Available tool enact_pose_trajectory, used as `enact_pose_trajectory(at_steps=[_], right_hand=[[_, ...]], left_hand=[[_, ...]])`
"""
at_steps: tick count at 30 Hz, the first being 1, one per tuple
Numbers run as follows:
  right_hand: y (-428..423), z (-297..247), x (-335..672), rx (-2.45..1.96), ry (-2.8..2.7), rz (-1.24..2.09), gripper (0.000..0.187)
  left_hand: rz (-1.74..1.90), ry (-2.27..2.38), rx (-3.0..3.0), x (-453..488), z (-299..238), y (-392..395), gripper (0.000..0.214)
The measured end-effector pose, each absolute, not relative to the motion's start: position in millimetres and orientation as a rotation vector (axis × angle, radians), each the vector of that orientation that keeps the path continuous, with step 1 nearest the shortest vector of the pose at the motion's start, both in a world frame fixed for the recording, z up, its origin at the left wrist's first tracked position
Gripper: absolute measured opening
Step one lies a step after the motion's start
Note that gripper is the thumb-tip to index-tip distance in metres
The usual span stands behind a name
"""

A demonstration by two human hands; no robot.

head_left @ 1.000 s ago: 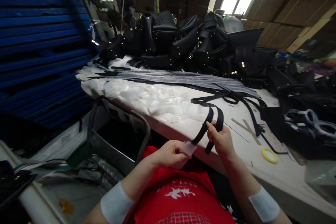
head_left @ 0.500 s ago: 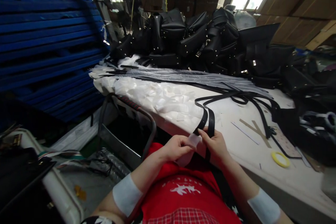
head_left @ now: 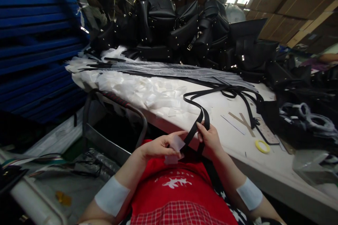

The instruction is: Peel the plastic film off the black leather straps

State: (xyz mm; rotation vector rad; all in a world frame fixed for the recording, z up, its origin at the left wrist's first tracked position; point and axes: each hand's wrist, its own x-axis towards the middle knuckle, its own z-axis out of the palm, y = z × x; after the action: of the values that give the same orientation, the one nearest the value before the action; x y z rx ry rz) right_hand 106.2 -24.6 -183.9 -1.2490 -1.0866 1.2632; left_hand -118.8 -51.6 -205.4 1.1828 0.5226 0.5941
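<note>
Holding a white slip [head_left: 176, 143], the left hand [head_left: 161, 145] curls its fingers loosely; just right of them runs a black strap [head_left: 190, 135], pinched by the right hand [head_left: 210, 138]. Looks like peeling at the strap's end, calling for a steady right-hand pinch.

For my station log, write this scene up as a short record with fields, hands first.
Left hand: holding a thin white sheet
Right hand: gripping black straps
Straps: running from the right hand up onto the white table
On table, left: pile of white scraps
On table, right: yellow ring
Behind: heap of black bags
Far left: blue stack
Back right: cardboard boxes
</note>
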Motion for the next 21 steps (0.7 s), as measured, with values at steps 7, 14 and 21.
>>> enact_pose_trajectory(at_steps=[7,14,21], right_hand=[[-31.0,-197.8,106.0,-1.296,-1.131,1.240,0.042],[-43.4,-202.7,125.9,-1.339,-1.137,1.261,0.039],[-39.0,-201.5,161.8,-1.386,-1.227,1.050,0.035]], left_hand=[[0.219,0.343,0.952,-119.1,-248.7,-77.3,0.030],[0.221,0.393,0.890,-109.4,-262.1,-117.8,0.050],[0.260,0.408,0.929,-108.8,-261.1,-129.0,0.057]])
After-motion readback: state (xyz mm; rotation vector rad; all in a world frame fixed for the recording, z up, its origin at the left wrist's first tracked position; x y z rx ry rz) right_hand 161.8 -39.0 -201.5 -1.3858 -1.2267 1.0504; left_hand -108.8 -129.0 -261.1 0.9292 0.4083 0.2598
